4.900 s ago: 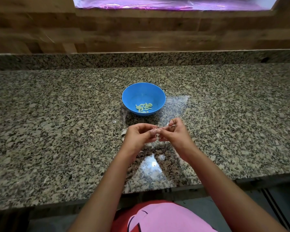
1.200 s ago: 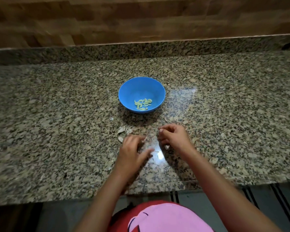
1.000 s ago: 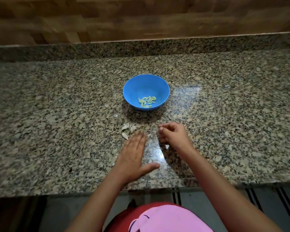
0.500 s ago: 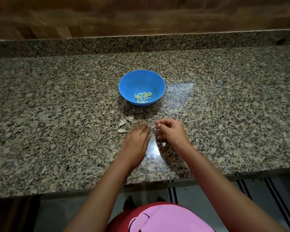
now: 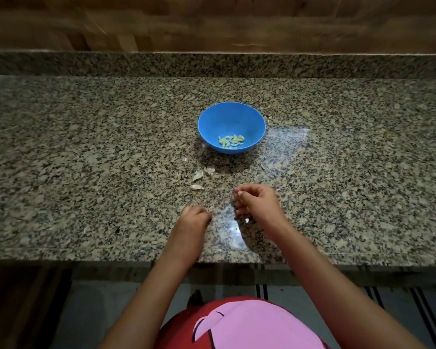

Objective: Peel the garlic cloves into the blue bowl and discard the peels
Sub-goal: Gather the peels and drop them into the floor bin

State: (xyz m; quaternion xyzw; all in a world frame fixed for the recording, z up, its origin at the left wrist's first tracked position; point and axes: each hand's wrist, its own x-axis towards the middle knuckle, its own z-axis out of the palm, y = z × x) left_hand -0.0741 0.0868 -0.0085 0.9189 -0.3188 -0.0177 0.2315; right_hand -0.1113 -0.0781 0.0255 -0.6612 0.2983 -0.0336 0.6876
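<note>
Granite counter (image 5: 86,147) bears blue bowl (image 5: 227,117) holding pale, curved peeled cloves (image 5: 230,141).

Speckled granite countertop (image 5: 86,147) in beige, brown and black, with low granite upstand (image 5: 212,65) at the back. Behind, dim wall of wooden planks (image 5: 212,21). Pale patch of reflected light (image 5: 287,142) on polished stone. Below front edge, grey floor (image 5: 98,311) and dark-striped mat (image 5: 425,318).
</note>
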